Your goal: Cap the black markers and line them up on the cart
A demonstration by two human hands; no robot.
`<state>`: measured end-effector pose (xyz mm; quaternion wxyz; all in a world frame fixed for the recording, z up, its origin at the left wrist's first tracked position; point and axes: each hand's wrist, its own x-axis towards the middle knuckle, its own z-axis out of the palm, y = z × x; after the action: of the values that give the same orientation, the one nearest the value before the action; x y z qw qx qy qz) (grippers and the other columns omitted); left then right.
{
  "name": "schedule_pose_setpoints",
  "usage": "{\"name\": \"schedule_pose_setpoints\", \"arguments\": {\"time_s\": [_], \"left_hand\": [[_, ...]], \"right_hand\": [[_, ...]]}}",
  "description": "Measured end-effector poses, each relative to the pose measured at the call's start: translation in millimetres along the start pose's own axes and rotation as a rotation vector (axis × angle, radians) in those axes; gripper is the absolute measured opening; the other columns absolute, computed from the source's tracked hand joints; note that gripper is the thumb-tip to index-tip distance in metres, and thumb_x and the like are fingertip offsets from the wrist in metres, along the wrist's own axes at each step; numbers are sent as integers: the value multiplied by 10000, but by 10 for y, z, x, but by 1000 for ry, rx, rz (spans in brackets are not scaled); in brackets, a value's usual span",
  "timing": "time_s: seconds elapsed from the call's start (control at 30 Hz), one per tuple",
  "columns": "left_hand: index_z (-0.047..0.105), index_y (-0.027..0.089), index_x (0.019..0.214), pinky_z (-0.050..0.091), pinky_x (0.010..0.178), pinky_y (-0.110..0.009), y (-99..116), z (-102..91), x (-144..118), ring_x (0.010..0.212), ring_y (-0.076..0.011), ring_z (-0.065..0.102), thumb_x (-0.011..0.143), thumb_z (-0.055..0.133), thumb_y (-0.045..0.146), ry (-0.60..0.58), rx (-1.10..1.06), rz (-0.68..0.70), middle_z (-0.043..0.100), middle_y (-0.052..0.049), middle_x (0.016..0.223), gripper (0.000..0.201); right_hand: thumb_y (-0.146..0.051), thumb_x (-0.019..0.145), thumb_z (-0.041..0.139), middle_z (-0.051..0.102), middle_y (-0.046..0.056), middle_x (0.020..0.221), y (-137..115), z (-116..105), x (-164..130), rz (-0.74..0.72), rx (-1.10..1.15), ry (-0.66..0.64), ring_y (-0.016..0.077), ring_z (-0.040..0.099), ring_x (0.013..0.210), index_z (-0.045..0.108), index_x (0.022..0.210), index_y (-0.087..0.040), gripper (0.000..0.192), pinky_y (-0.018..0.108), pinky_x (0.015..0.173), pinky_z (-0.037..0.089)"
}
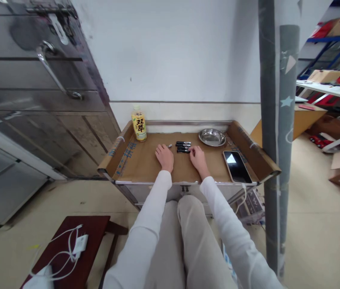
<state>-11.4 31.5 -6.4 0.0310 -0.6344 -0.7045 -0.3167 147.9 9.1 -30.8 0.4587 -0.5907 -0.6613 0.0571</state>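
Note:
Several black marker pens (183,147) lie side by side at the middle of a small table covered with brown cardboard (146,162). My right hand (199,157) rests on the cardboard with its fingertips touching the nearest pen. My left hand (164,156) lies flat just left of the pens and holds nothing. A small pale cap-like piece (170,145) sits beyond my left fingertips.
A yellow drink bottle (139,124) stands at the back left. A steel bowl (212,137) sits at the back right and a phone (236,165) lies at the right. A grey pillar (274,120) rises to the right, a metal cabinet (37,80) to the left.

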Motion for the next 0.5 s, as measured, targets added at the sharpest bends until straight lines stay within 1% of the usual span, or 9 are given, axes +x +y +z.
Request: {"name": "schedule_pose_setpoints", "arguments": {"time_s": [0.07, 0.13, 0.2, 0.27, 0.3, 0.37, 0.43, 0.5], "left_hand": [[563, 106, 1007, 449, 891, -421, -16, -40, -24, 1038, -289, 575, 950, 335, 176, -33, -65, 55, 601, -206, 1065, 245], [570, 134, 1006, 471, 858, -363, -29, -91, -54, 956, -244, 607, 965, 378, 220, -100, -172, 159, 623, -147, 1010, 214], [574, 164, 1035, 489, 828, -322, -33, -144, -94, 902, -209, 625, 965, 426, 249, -171, -287, 290, 628, -100, 997, 184], [582, 196, 1060, 503, 819, -298, -28, -192, -138, 899, -186, 632, 958, 464, 266, -222, -370, 430, 620, -70, 1026, 171], [587, 208, 1062, 507, 827, -291, -23, -210, -158, 911, -179, 634, 952, 481, 267, -238, -395, 491, 613, -60, 1042, 164], [594, 218, 1055, 510, 866, -289, -14, -233, -185, 951, -172, 632, 940, 513, 260, -239, -440, 572, 604, -49, 1060, 147], [584, 210, 1068, 505, 918, -296, -11, -235, -192, 1000, -169, 625, 932, 539, 255, -200, -504, 588, 599, -53, 1080, 150], [559, 198, 1116, 511, 930, -303, -15, -221, -184, 1008, -166, 624, 927, 560, 275, -136, -586, 545, 595, -71, 1106, 204]], "right_hand": [[-163, 868, 410, 610, 110, 988, -25, -7, -4, 5, 21, 21, 230, 580, 877, 604, 990, -181, 230, 383, 839, 484], [-169, 873, 411, 583, 131, 1081, -64, -17, -10, -18, 57, 31, 239, 583, 952, 576, 1110, -171, 289, 407, 887, 488], [-168, 866, 434, 540, 145, 1204, -108, -30, -19, -88, 100, 14, 242, 560, 1084, 505, 1263, -172, 403, 419, 969, 467], [-159, 856, 451, 508, 137, 1290, -143, -40, -31, -162, 137, -27, 234, 521, 1188, 447, 1346, -192, 491, 412, 1029, 437], [-158, 856, 453, 513, 129, 1296, -154, -44, -38, -182, 149, -48, 230, 521, 1197, 460, 1340, -203, 486, 406, 1033, 437], [-170, 865, 449, 569, 117, 1223, -162, -46, -51, -177, 164, -72, 226, 572, 1118, 551, 1236, -211, 387, 394, 986, 468], [-200, 874, 455, 625, 110, 1110, -162, -44, -61, -153, 174, -73, 223, 618, 999, 620, 1100, -204, 280, 379, 915, 500], [-236, 880, 469, 663, 106, 1039, -165, -42, -65, -136, 187, -58, 221, 638, 928, 643, 1030, -197, 233, 367, 870, 511]]}}
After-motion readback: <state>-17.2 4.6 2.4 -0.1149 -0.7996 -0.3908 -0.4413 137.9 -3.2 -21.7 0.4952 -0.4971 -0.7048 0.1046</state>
